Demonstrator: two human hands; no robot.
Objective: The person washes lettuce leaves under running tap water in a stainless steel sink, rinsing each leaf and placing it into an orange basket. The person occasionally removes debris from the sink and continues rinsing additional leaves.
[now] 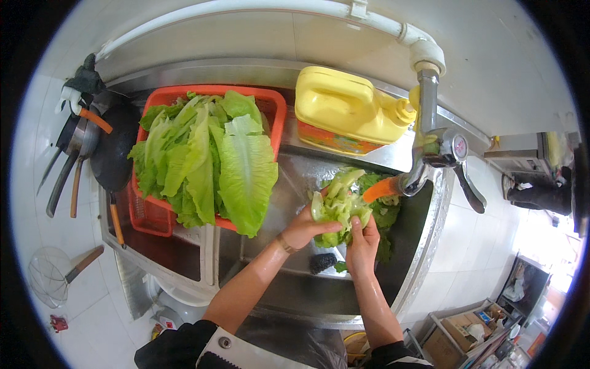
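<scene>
Between my two hands, over the steel sink (pixel 283 240), is a pale green lettuce heart (pixel 340 206) with ragged leaf stubs. My left hand (pixel 307 226) grips it from the left, thumb along its lower edge. My right hand (pixel 362 242) is closed on its lower right side. Just above it is the orange nozzle (pixel 382 189) of the chrome faucet (pixel 433 150); whether water runs cannot be made out. Darker green leaves (pixel 385 215) lie in the sink behind my right hand. A black scrubber (pixel 322 263) rests on the sink bottom below the lettuce.
An orange basket (pixel 278 117) heaped with lettuce leaves (pixel 212 160) straddles the sink's left side. A yellow jug (pixel 344 107) lies along the back ledge. Pans (pixel 117 147) and a wire strainer (pixel 50 277) hang at the left. Boxes (pixel 458 335) stand at the lower right.
</scene>
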